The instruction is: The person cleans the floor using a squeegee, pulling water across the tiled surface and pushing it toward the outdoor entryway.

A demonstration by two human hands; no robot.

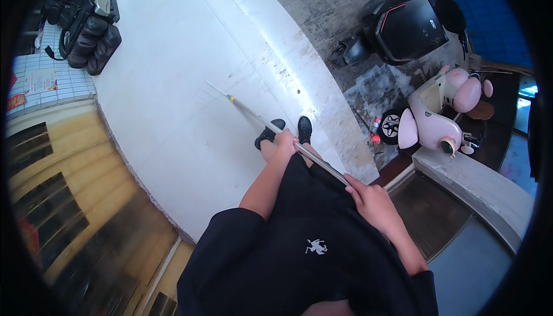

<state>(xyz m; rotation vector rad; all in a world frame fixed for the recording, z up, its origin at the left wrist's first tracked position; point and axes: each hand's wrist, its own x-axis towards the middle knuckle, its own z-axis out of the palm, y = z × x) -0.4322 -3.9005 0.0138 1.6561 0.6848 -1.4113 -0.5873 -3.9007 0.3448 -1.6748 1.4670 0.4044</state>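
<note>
My left hand (286, 142) is closed around the middle of a long metal pole (322, 163). Nearer my body on the right, my right hand (365, 193) holds the pole close to its upper end. The pole slants away to the upper left over my black shoes (305, 129). Past a yellow collar (232, 98), its far end shows a thin pale bar, blurred against the white tiled floor (173, 100). What kind of head the pole carries I cannot tell.
A pink scooter (436, 113) and a dark scooter with a black top box (410, 31) stand at the right, beyond the floor's edge. A black padded massage chair (93, 39) is at the upper left. A low wall (471, 177) runs at right; a yellowish panelled front (82, 156) lies left.
</note>
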